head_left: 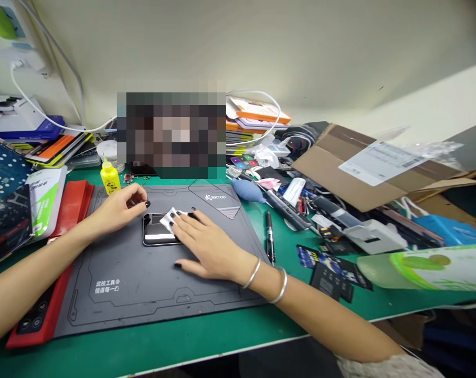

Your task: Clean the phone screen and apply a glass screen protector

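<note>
A smartphone (154,239) with a dark, glossy surface lies flat on the grey work mat (143,294). My right hand (206,247) reaches over it, fingertips pressing a folded white wipe (167,219) against its surface. The thumb stretches out over the mat, and this hand covers the phone's right part. At the phone's upper left, my left hand (123,207) hovers close to its corner. Its fingers are curled, thumb and fingertip brought together, with nothing visible between them. A yellow bottle (109,177) with a nozzle stands just behind this hand.
Along the left runs a red device (56,286) with buttons. To the right lie a black pen (269,236), a blue air blower (247,190), cards, a bottle (419,268) on its side and cluttered tools. An open cardboard box (351,173) stands behind them. A pixelated patch hides the back centre.
</note>
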